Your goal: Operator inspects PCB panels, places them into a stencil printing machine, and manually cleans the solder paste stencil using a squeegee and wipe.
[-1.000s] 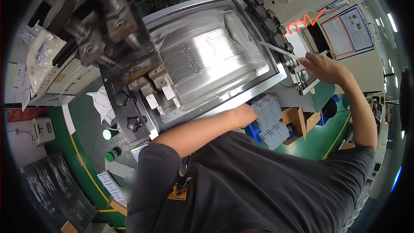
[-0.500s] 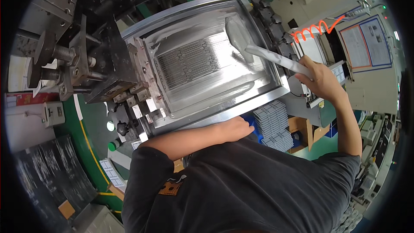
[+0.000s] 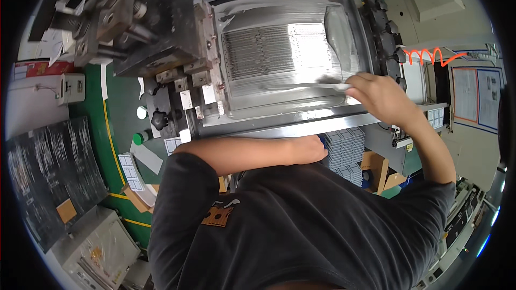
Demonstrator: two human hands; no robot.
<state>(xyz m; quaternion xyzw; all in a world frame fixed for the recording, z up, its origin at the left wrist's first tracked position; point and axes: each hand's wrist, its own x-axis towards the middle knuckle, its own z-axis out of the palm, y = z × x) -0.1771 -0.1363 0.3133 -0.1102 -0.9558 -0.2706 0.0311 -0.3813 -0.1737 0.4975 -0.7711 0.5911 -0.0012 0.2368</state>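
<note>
My right hand [image 3: 384, 99] is closed around a long, paste-smeared spatula [image 3: 309, 86]. Its blade points left, low over the near part of a shiny stencil sheet [image 3: 317, 48], seen almost edge-on. Whether the blade touches the sheet is hard to tell. Grey paste [image 3: 339, 35] lies in a thick streak along the sheet's right side, with more smeared along the near edge. A metal frame [image 3: 279, 128] surrounds the sheet. My left hand [image 3: 307, 150] is curled into a fist just in front of the frame's near edge, its forearm lying across my body; I see nothing in it.
Dark clamps and machine blocks [image 3: 161, 37] border the frame at left, with black knobs [image 3: 388, 40] along its right. Stacked grey trays [image 3: 344, 150] stand below the near edge, beside a cardboard box [image 3: 376, 169]. An orange coiled hose [image 3: 432, 55] hangs at right.
My right hand has swung the spatula from the paste streak at right down to the sheet's near side, turning the blade edge-on. My left hand stays curled. The whole view has shifted.
</note>
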